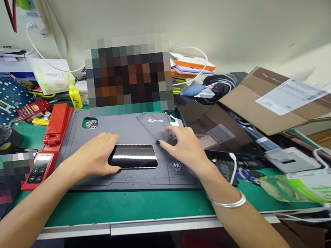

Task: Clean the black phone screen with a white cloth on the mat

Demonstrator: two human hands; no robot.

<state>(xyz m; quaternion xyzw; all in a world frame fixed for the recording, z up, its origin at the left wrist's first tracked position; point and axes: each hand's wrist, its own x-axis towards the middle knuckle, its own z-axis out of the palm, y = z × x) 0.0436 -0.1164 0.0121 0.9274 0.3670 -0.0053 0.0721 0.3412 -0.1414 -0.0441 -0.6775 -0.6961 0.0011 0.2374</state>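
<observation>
A glossy black phone (135, 156) lies face up in a recess of a grey WKTOO work mat (130, 134). My left hand (94, 154) rests on the phone's left end, with its fingers curled over the edge. My right hand (185, 147) sits to the right of the phone, its spread fingertips on a translucent grey plate (154, 125) marked WKTOO. The plate lies on the mat, and its lower corner nearly meets the phone's upper right edge. A thin silver bangle (226, 200) circles my right wrist.
A red stand (57, 126) and a red keypad unit (38, 173) border the mat's left side on a green bench mat (126, 207). Behind stand a yellow bottle (75, 96) and papers. A dark glass panel (217, 128), cables and a cardboard box (280, 97) crowd the right.
</observation>
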